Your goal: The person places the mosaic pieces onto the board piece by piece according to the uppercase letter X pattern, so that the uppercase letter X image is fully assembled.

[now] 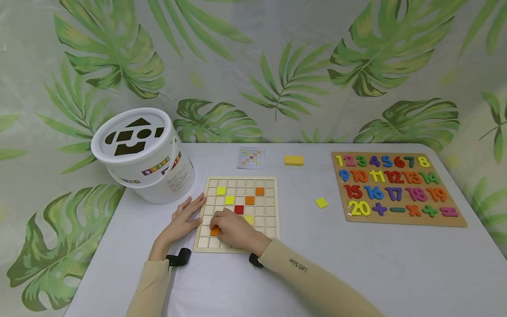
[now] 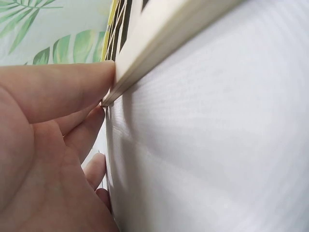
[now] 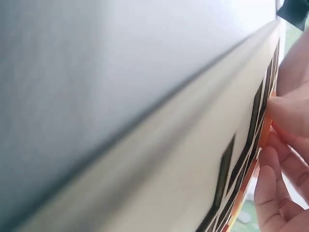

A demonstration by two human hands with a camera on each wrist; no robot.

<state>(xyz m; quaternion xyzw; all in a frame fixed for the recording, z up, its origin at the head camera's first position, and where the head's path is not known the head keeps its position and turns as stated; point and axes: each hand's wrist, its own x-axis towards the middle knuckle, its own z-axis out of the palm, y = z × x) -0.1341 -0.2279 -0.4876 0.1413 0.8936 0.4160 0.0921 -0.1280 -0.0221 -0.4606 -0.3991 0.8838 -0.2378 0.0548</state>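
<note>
A wooden grid board (image 1: 269, 207) lies on the grey table, holding yellow, orange and red square tiles. My right hand (image 1: 233, 229) rests on the board's lower left part and pinches an orange tile (image 1: 215, 230) over a cell there; the right wrist view shows the fingertips (image 3: 285, 116) on the orange tile (image 3: 264, 133) beside the board (image 3: 193, 159). My left hand (image 1: 186, 218) lies flat with straight fingers against the board's left edge; in the left wrist view the fingers (image 2: 72, 89) press that board edge (image 2: 159, 53).
A white shape-sorter bucket (image 1: 144, 154) stands at the left. A pattern card (image 1: 251, 157) and a yellow block (image 1: 294, 160) lie behind the board, a loose yellow tile (image 1: 321, 202) to its right. A number puzzle board (image 1: 396, 187) lies at the far right.
</note>
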